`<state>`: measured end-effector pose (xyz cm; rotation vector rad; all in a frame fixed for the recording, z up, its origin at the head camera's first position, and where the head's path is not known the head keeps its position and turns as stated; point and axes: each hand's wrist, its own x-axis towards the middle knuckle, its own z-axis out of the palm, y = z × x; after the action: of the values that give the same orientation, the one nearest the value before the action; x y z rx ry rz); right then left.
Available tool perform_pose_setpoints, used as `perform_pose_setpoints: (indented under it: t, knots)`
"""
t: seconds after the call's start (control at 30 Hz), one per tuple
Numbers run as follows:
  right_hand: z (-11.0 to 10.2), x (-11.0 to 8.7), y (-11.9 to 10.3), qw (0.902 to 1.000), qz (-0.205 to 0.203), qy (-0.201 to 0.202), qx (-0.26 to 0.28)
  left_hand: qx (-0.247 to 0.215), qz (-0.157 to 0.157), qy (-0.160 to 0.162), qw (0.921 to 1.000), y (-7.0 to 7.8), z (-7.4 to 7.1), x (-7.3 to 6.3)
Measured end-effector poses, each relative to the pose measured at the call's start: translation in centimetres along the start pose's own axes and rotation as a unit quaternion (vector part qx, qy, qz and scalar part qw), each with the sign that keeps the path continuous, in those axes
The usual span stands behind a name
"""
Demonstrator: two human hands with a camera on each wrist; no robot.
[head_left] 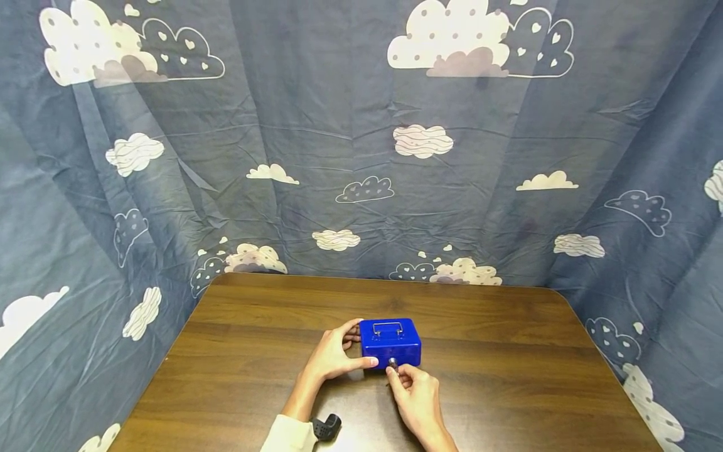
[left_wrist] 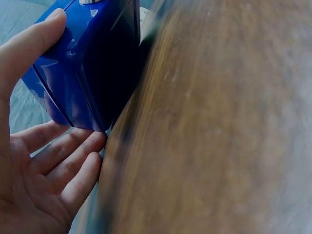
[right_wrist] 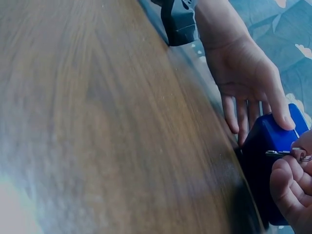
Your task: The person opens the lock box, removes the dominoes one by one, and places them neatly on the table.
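Note:
A small blue cash box (head_left: 390,344) with a wire handle (head_left: 388,324) on its lid stands closed on the table. My left hand (head_left: 330,356) holds it at its left side, thumb on the front face; in the left wrist view the other fingers (left_wrist: 73,151) touch its side. At the front lock (head_left: 392,362), my right hand (head_left: 418,394) pinches a small key. The right wrist view shows a metal key blade (right_wrist: 277,153) and part of a ring (right_wrist: 306,158) by those fingertips. How far any key sits in the lock is hidden.
The brown wooden table (head_left: 271,301) extends around the box on all sides. Behind it and at both sides hangs a grey-blue curtain (head_left: 316,125) with cloud prints. A black band (head_left: 326,428) is on the left wrist beside a light sleeve (head_left: 289,434).

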<state>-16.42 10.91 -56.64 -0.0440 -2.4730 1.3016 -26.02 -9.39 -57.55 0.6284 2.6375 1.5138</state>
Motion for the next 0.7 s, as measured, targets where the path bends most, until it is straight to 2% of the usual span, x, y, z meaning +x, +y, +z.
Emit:
perform_pose_setpoints:
  t: [0.3,0.7]
  knots:
    - [-0.06,-0.07,-0.19,0.9941,0.066,-0.042,0.075,-0.006,0.001,0.004,1.0,-0.22,0.16,-0.2]
    - [0.1,-0.14,-0.32,0.9826,0.109,-0.045,0.143,-0.004,0.001,0.004,1.0,-0.13,0.16,-0.11]
